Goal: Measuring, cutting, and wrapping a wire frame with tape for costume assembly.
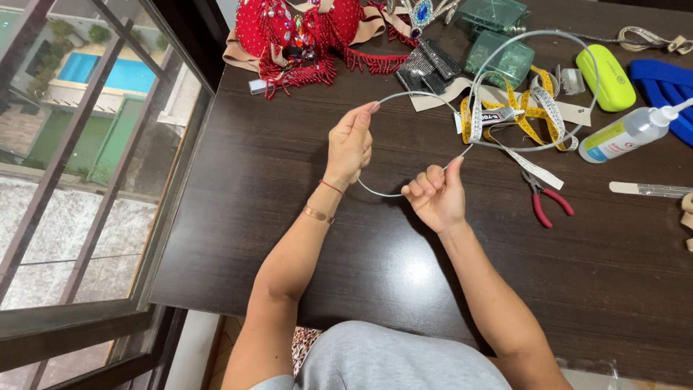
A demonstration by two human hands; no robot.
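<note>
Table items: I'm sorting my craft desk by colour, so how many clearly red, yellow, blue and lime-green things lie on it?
Red: 2, beaded garment, pliers with red handles
Yellow: 1, measuring tape
Blue: 1, blue fabric piece
Lime green: 1, oval case
Total: 5
The silver wire in the left hand and right hand is not counted.

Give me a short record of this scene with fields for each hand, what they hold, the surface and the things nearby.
left hand: pinches the thin silver wire hoop at its top
right hand: fist closed on the hoop's lower right side
surface: dark brown wooden table
near right hand: red-handled pliers, yellow measuring tape
far edge: red beaded costume piece, lime green oval case, clear squeeze bottle
</note>
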